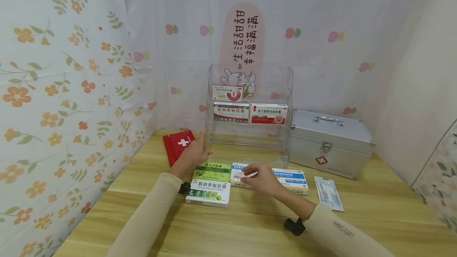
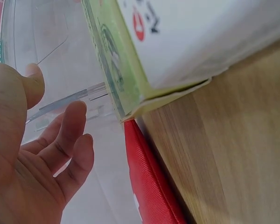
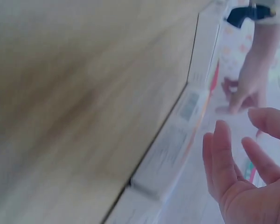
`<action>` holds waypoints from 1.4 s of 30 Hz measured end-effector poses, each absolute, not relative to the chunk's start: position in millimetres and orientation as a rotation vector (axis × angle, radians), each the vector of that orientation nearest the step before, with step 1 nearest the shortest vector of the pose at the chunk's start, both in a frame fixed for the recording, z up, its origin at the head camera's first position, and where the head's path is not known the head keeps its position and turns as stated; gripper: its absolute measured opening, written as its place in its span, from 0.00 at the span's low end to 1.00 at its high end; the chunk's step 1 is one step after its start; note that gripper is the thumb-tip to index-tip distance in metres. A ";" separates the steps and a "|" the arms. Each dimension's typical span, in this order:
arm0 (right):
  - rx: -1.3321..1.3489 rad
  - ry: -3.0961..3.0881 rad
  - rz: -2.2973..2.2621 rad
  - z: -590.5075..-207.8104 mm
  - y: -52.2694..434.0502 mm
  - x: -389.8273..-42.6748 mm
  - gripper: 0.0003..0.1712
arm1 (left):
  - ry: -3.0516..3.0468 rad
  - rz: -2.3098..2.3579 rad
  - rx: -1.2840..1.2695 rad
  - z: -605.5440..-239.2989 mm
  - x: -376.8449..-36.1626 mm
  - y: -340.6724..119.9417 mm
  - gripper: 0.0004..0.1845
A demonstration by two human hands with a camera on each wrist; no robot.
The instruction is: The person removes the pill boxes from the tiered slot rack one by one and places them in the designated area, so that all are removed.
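Note:
My left hand [image 1: 200, 148] is stretched forward with straight fingers that touch the left side of a clear acrylic rack [image 1: 282, 90]. The left wrist view shows this hand [image 2: 56, 95] open and holding nothing, next to the rack's clear edge [image 2: 65, 95] and a green medicine box [image 2: 130, 60]. My right hand [image 1: 255, 175] hovers with relaxed fingers over a white medicine box [image 1: 236, 175] in front of the rack. In the blurred right wrist view this hand [image 3: 238, 140] is open and holds nothing, beside the box [image 3: 186, 121].
The rack holds three medicine boxes [image 1: 231, 112]. On the wooden table [image 1: 375, 225] lie a green box [image 1: 212, 171], a white and green box [image 1: 208, 192], a blue and white box [image 1: 290, 179], a sachet [image 1: 329, 192], a red first-aid pouch [image 1: 177, 145] and a metal first-aid case [image 1: 330, 142].

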State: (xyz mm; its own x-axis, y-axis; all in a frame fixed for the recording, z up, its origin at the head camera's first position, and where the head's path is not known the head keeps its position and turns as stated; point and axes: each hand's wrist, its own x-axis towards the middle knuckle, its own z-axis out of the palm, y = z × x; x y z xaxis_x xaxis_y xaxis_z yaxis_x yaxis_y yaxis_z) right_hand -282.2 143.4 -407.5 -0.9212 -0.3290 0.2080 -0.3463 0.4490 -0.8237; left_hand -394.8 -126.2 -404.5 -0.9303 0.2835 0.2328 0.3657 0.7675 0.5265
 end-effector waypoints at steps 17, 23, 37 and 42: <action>0.418 -2.489 1.232 -375.8 184.8 -315.4 0.18 | -2.809 -0.836 -0.523 -406.4 -394.9 -124.9 0.49; 0.424 -2.367 1.084 -361.2 193.5 -334.0 0.19 | -2.812 -0.842 -0.517 -404.9 -392.9 -124.8 0.49; 0.420 -2.279 0.924 -337.8 209.5 -369.2 0.22 | -2.820 -0.869 -0.505 -405.5 -396.3 -125.3 0.49; 0.431 -2.254 0.858 -326.8 213.8 -379.0 0.19 | -2.828 -0.881 -0.497 -406.2 -396.2 -124.9 0.50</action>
